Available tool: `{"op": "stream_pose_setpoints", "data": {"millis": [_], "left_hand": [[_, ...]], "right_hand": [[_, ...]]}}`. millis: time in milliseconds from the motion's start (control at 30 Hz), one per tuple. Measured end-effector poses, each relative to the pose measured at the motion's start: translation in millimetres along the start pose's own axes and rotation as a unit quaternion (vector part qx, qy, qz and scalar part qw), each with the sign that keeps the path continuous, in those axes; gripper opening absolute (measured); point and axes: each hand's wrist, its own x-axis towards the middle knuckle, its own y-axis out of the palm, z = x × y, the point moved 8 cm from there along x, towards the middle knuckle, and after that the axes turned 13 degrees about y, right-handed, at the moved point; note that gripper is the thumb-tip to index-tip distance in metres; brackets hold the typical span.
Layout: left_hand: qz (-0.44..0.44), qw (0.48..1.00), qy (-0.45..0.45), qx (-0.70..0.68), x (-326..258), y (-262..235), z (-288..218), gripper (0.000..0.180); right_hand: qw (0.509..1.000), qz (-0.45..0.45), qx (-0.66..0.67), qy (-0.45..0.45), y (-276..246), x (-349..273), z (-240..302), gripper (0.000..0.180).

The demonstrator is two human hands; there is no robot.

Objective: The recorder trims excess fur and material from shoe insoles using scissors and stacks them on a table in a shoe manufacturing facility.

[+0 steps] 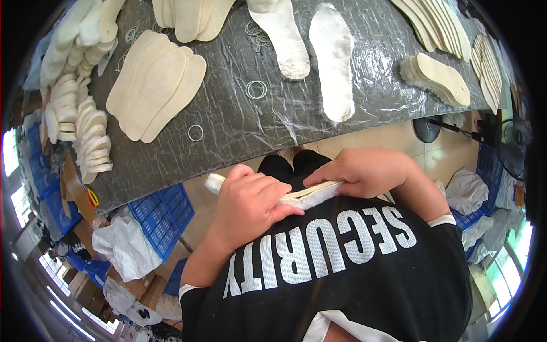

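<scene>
Close in front of my chest I hold a fleece insole (pixel 312 198) edge-on, its white fluffy side down and a beige layer on top. A second layer may be pressed against it; I cannot tell. My left hand (pixel 246 200) is closed around one end, thumb beneath and fingers over the top. At the other end my right hand (pixel 364 171) pinches it between thumb and fingers. On the table beyond lie two white fluffy insoles (pixel 332 62), one beside the other. Green rubber bands (pixel 256 89) lie left of them.
The table (pixel 228 137) has a dark, plastic-wrapped top. Beige insoles (pixel 154 85) lie fanned out on its left; more stacks (pixel 436 77) stand at the right. Yellow-handled scissors (pixel 92 198) are by the left edge. Blue crates (pixel 165 216) and white bags (pixel 126 242) stand below, and a black fan (pixel 513 139) at right.
</scene>
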Motion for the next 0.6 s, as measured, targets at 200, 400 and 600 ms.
{"op": "stream_pose_setpoints", "data": {"millis": [200,400,600], "left_hand": [[0.010,0.999,0.038,-0.022,3.8,13.4,1.5,0.019],[0.025,0.999,0.019,-0.044,15.8,18.0,0.9,0.017],[0.008,0.995,0.094,0.029,12.4,13.4,-5.4,0.024]], "right_hand": [[1.000,-0.006,0.004,0.001,0.6,-2.3,2.6,0.054],[0.999,-0.020,0.002,0.036,2.4,-4.2,-4.9,0.052],[0.992,-0.081,0.098,0.009,-12.3,-16.6,-5.4,0.061]]}}
